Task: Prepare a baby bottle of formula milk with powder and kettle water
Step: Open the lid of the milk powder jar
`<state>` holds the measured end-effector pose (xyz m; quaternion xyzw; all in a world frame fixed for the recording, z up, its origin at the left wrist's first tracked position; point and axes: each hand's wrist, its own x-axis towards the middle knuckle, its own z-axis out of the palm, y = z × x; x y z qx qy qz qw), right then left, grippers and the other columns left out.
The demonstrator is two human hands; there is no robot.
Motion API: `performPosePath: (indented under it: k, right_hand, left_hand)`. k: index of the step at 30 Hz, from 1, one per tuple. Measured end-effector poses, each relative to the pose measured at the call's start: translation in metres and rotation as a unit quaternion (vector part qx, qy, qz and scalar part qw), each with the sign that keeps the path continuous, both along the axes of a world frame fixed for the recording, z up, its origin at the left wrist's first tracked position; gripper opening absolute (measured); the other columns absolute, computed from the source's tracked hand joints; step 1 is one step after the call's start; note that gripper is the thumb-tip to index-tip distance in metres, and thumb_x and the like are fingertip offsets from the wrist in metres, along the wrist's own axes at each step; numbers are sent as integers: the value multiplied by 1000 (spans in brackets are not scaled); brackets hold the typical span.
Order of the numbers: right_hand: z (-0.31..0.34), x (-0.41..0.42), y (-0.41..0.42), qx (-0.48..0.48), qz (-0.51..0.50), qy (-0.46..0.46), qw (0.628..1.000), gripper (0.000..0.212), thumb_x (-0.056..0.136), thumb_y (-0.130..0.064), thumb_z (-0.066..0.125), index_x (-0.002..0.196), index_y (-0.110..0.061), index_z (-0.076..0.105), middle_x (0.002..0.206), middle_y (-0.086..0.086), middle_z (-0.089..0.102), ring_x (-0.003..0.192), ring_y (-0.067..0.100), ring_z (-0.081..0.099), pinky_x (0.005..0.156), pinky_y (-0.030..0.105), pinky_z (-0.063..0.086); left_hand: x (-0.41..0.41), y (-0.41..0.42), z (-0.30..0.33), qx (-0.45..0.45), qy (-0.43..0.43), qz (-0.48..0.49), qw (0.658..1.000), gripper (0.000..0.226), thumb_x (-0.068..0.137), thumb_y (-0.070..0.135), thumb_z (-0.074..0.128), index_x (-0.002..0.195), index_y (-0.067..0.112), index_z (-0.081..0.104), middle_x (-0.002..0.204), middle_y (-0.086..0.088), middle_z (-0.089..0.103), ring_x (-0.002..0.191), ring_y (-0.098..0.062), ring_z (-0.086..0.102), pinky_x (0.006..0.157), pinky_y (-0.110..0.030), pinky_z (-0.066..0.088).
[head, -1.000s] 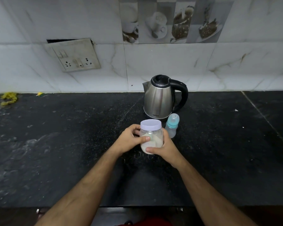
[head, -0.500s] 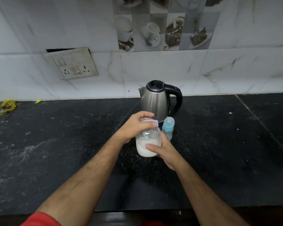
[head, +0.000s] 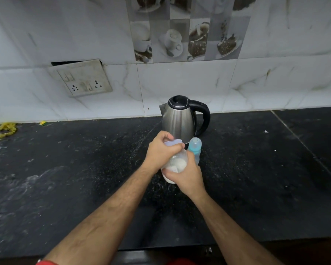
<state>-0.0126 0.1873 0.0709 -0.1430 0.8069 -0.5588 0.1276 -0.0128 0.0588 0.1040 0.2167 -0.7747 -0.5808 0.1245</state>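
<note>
the clear plastic jar of white formula powder (head: 177,165) sits in the middle of the black speckled stone counter (head: 65,169), held by both hands and tilted a little toward the left. the left hand (head: 161,150) comes over the top, fingers and thumb curled round the jar's pale lilac screw lid (head: 173,142). the right hand (head: 187,175) wraps the jar's lower body from the right, thumb laid across the front and fingers curled behind it. whether the jar's base touches the counter cannot be told.

just behind and to the right of the jar, touching or nearly touching the right hand, stands the small baby bottle with a light blue cap (head: 195,149), upright. directly behind both, close to the wall, is the stainless steel kettle with black lid and black handle (head: 180,119), handle to the right and spout to the left.

the counter's back edge meets the white marble-look wall tiles (head: 180,83); its front edge runs under the forearms. broad dark counter surface lies to the left and to the right of the hands. a seam in the counter (head: 304,146) runs diagonally at far right. yellow scraps (head: 6,129) lie at the far left back edge, and a tilted white socket plate (head: 82,79) hangs on the wall above.
</note>
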Motion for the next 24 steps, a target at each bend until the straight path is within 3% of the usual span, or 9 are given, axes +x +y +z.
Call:
performPosePath:
  k: [3,5,8,10,13,17,21,24]
  right_hand:
    - [0,-2,3,2,20,-3,1000,74,63,-36,87,121,-38,41,104,-20,61,94,-3,61,71,15,47]
    - [-3,-6,5,-24,56,-31,998,78,66,-32,87,130,-32,42,115,-17,61,103,-2,60,79,16,48]
    - [-8,-10,9,-53,115,-72,989,84,69,-36,86,140,-30,41,130,-11,60,119,6,59,101,33,49]
    - [-12,-14,12,-60,126,-85,987,83,67,-37,86,138,-29,45,129,-6,63,119,11,61,104,43,49]
    - [-15,-19,17,-66,111,-88,988,83,62,-33,87,135,-29,47,124,-7,65,114,9,63,102,41,51]
    - [-19,-22,22,-53,105,-96,988,85,60,-32,88,135,-28,46,122,-8,64,112,8,62,100,40,52]
    - [-22,-18,19,-25,114,-81,990,80,58,-39,88,127,-34,48,121,-11,64,112,7,62,98,39,53]
    - [-23,-16,17,-18,103,-75,992,82,55,-44,88,127,-32,49,121,-11,64,111,7,62,97,38,53]
  left_hand:
    - [5,-2,1,18,-7,-14,1000,53,56,49,80,101,32,58,102,2,68,96,-16,68,86,-40,58]
    - [8,-6,4,23,-1,-42,999,60,63,46,84,113,29,56,110,2,66,99,-12,67,86,-33,58]
    - [15,-16,7,56,2,-102,993,68,72,49,80,128,25,51,121,-1,65,107,-12,66,90,-28,56]
    - [19,-22,5,89,-8,-126,988,71,72,51,75,133,26,49,128,-2,63,115,-14,64,99,-34,53]
    - [26,-29,-2,148,-6,-139,979,65,79,28,71,138,22,46,131,-2,64,121,-17,62,105,-34,47]
    - [32,-33,-10,153,-5,-139,978,67,85,10,74,144,15,42,128,-2,66,119,-16,63,100,-30,49]
    - [27,-25,-10,121,-6,-129,984,91,59,38,87,139,28,44,132,1,61,121,-13,61,100,-32,52]
    - [25,-19,-10,93,-5,-136,986,94,61,45,85,142,36,39,138,4,57,125,-11,58,103,-35,50]
